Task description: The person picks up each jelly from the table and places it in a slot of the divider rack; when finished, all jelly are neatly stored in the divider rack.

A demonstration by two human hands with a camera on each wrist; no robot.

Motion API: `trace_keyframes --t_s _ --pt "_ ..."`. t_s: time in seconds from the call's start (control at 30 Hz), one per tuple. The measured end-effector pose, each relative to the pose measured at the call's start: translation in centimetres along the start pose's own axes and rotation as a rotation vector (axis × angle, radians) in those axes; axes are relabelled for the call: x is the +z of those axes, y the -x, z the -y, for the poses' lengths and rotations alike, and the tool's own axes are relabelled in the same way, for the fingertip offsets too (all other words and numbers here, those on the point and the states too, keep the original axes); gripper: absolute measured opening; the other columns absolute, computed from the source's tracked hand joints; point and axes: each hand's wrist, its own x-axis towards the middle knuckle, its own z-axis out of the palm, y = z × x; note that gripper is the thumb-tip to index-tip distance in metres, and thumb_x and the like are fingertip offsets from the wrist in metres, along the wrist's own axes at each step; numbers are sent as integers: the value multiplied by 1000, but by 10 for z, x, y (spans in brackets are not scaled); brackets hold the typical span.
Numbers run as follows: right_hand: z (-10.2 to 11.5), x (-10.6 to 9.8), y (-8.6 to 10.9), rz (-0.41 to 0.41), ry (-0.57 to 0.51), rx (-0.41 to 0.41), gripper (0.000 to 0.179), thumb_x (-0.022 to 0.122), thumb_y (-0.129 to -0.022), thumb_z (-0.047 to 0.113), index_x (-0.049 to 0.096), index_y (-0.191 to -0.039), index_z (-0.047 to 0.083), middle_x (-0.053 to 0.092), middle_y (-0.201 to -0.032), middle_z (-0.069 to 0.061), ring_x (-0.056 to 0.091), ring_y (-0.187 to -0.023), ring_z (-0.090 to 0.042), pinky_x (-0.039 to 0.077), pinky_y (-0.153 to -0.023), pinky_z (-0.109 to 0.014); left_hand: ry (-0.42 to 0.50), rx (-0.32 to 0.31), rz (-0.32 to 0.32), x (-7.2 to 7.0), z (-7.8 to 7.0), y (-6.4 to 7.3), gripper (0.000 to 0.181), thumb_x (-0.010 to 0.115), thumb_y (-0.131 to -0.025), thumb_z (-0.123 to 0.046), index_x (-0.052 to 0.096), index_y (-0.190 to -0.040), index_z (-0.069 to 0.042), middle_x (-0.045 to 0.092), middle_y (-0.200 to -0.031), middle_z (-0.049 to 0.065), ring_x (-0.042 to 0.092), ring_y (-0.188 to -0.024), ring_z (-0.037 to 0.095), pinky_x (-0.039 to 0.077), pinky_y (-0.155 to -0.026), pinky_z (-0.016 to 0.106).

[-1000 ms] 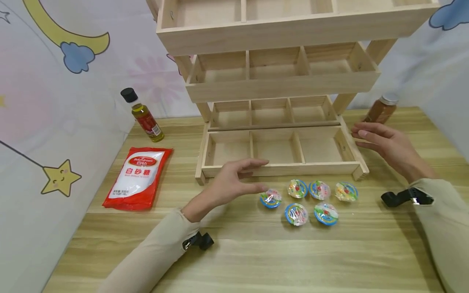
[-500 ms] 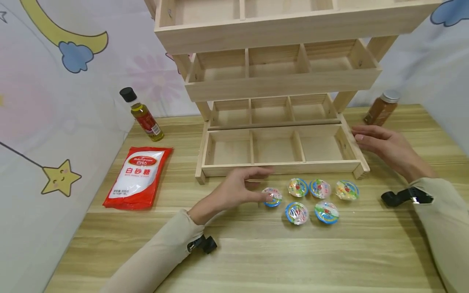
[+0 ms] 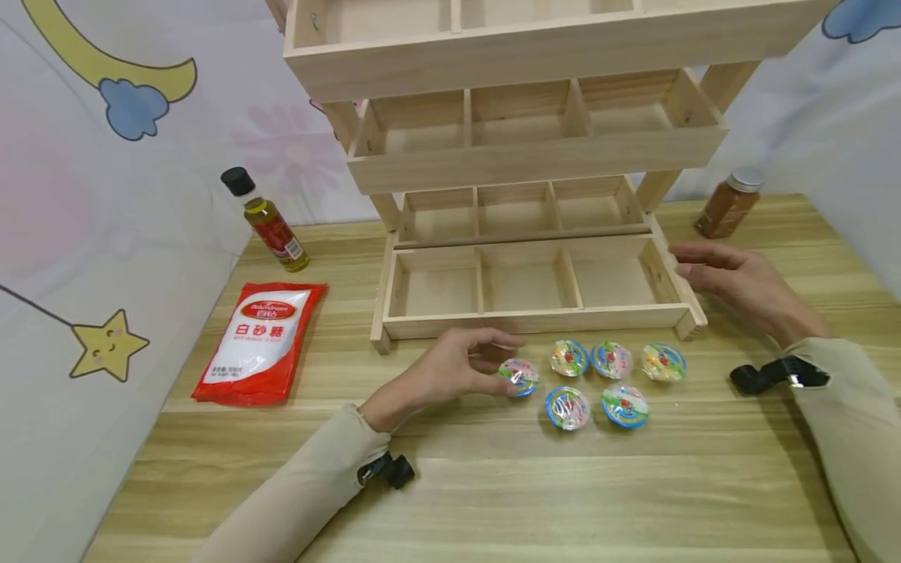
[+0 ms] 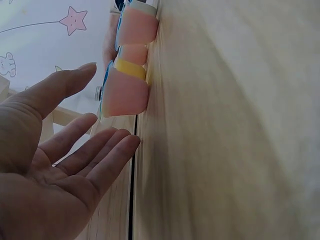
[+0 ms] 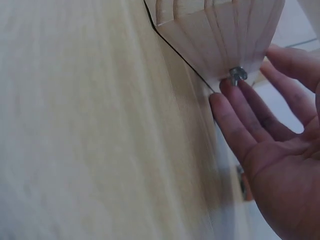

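My left hand (image 3: 457,366) reaches to the leftmost jelly cup (image 3: 521,378), its thumb and fingers spread apart. In the left wrist view a pink jelly cup (image 4: 126,94) sits just beyond the fingertips, and the hand (image 4: 60,165) holds nothing. Several more jelly cups (image 3: 625,406) with printed film lids lie in two loose rows in front of the wooden rack (image 3: 542,322). My right hand (image 3: 746,289) is at the rack's right side. In the right wrist view, the fingertips of this hand (image 5: 280,135) lie at the rack's side board (image 5: 225,40), near a metal screw; contact is unclear.
The rack rises in tiers of three-part trays (image 3: 538,164). At left are a red and white sugar bag (image 3: 260,344) and an oil bottle (image 3: 271,227). Behind my right hand stands a jar of brown contents (image 3: 730,205). Wooden tabletop (image 3: 535,500) extends in front of the cups.
My left hand has moved slightly right, its thumb coming to the leftmost jelly cup. The right hand has shifted slightly down, away from the jar. The head view has shifted a little.
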Motion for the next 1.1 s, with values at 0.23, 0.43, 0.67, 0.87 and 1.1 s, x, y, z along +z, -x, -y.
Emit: trace_keyframes --t_s 0.23,0.43,0.67,0.87,1.1 --pt "-1 0 0 -7 10 10 49 66 -108 24 57 -155 16 63 -131 30 57 -118 9 47 -92 -11 11 21 25 0 3 -2 57 88 -84 4 65 -137 6 68 -138 18 67 -123 25 56 -100 30" --pt "-2 0 1 -8 9 8 50 66 -108 26 57 -155 16 62 -134 29 57 -119 9 47 -92 -10 6 22 49 1 4 -2 53 88 -85 1 68 -134 4 72 -131 12 70 -115 20 57 -99 30" --pt "-2 2 1 -9 -12 -2 49 67 -108 26 57 -155 15 62 -139 24 58 -120 8 49 -93 -11 -10 27 50 2 4 -1 47 89 -85 -1 72 -129 2 74 -127 9 71 -111 16 57 -98 29" --pt "-3 0 0 -24 39 19 52 68 -107 32 57 -155 15 61 -139 25 54 -122 9 47 -92 -10 -27 20 36 3 5 -1 45 89 -85 -3 73 -128 1 75 -123 7 71 -108 14 58 -96 28" --pt "-3 1 0 -29 42 33 54 67 -107 34 55 -156 15 61 -140 24 53 -124 8 46 -93 -10 -74 38 24 4 5 -3 46 90 -84 -3 74 -126 2 76 -119 8 73 -104 14 59 -93 27"
